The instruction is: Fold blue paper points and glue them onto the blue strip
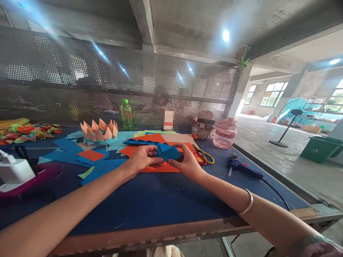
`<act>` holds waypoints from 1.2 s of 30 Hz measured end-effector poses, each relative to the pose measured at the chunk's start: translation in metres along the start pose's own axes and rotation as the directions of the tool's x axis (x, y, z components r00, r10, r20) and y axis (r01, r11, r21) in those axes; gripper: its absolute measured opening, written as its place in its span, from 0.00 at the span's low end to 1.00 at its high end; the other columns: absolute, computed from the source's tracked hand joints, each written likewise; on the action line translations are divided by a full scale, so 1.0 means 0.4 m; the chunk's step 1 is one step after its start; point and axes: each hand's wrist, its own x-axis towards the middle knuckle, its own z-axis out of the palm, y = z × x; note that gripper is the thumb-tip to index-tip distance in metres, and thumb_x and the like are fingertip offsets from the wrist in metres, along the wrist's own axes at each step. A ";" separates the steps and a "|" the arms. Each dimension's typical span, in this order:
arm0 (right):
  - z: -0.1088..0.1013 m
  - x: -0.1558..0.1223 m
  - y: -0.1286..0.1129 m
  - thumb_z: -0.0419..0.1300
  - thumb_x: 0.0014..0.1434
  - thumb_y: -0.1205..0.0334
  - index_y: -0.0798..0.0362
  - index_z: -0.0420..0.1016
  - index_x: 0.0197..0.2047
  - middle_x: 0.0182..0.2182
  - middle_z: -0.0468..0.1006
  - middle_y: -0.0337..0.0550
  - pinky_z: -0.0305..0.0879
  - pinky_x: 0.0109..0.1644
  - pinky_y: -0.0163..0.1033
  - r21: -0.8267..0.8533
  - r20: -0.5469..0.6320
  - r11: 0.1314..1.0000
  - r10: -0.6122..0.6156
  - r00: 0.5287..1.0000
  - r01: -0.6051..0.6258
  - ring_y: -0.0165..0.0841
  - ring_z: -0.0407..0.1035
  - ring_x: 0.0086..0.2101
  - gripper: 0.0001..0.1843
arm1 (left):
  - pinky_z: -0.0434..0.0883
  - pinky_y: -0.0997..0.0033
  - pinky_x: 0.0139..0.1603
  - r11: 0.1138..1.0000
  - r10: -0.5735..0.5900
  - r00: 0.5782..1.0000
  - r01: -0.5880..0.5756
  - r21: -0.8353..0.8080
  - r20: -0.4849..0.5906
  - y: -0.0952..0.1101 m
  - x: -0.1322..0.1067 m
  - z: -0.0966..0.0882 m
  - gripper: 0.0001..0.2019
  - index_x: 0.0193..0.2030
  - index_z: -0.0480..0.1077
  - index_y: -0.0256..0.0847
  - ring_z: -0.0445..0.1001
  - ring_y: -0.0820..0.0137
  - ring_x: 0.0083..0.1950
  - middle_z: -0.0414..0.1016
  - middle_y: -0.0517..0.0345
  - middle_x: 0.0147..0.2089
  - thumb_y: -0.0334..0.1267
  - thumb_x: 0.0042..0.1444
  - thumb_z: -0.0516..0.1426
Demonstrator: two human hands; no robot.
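Note:
Between my two hands is a chain of folded blue paper (168, 152), its pleated strip trailing off to the left behind my fingers. My left hand (146, 157) pinches the near piece at its left side, thumb and fingers closed. On the right end, my right hand (187, 160) grips the same piece between thumb and fingers. Orange paper sheets (158, 167) lie on the table under both hands. Scissors with yellow and red handles (206, 156) rest just right of my right hand.
Blue paper sheets (104, 169) and a peach folded-paper ring (99, 131) lie left. A glue gun (245, 168), pink jug (225, 134) and woven basket (203, 129) stand right. A green bottle (126, 115) is at the back, a power strip (34, 180) far left.

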 end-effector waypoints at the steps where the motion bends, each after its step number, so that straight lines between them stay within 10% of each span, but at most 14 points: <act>1: 0.000 0.000 0.000 0.64 0.46 0.61 0.51 0.61 0.48 0.25 0.70 0.33 0.57 0.26 0.32 -0.001 0.000 1.000 0.003 1.000 -0.003 0.26 0.60 0.22 0.26 | 0.75 0.64 0.37 1.000 0.001 1.000 -0.001 0.001 0.001 -0.002 0.001 -0.002 0.20 0.35 0.73 0.37 0.79 0.65 0.30 0.80 0.56 0.28 0.40 0.33 0.70; 36: 0.003 -0.001 -0.010 0.62 0.49 0.64 0.51 0.58 0.50 0.28 0.73 0.36 0.66 0.31 0.35 0.054 0.074 0.999 0.000 0.997 -0.004 0.30 0.70 0.27 0.26 | 0.74 0.64 0.37 0.999 0.040 0.998 -0.041 -0.035 -0.042 0.004 0.006 -0.013 0.25 0.40 0.68 0.38 0.78 0.66 0.28 0.79 0.58 0.27 0.39 0.35 0.69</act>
